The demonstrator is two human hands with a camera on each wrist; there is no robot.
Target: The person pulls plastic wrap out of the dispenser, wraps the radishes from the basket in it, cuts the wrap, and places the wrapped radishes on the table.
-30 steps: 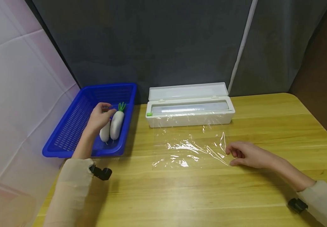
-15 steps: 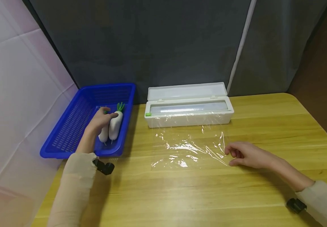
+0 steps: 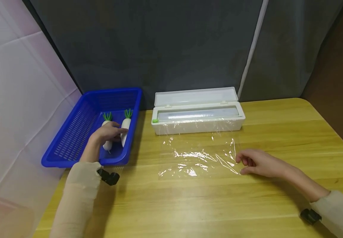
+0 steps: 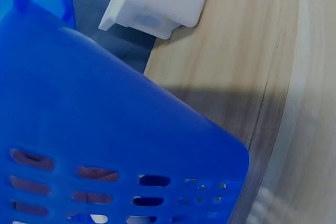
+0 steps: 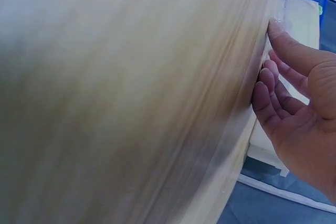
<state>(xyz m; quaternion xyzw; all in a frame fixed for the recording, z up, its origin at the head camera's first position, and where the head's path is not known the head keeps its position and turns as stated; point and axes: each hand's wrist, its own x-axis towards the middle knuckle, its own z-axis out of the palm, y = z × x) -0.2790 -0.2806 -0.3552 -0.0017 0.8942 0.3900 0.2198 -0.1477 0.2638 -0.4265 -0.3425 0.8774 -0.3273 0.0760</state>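
Observation:
My left hand reaches into the blue basket, over two white radishes with green tops. It lies across the middle of the left radish, and one digit crosses the right radish. Its other fingertips are hidden, so whether it grips either radish is unclear; the left wrist view shows mainly the basket wall. My right hand touches the right edge of a clear plastic wrap sheet. Thumb and fingers stand apart in the right wrist view, the thumb straight and the other fingers loosely curled.
Behind the sheet stands a white wrap dispenser, its lid raised and a green slider at its left end. The wrap runs from its front onto the wooden table. A dark curtain hangs behind.
My left hand has lowered from above the radishes to between and over them. The right radish has shifted to the right, towards the basket wall. My right hand has stayed at the wrap's edge.

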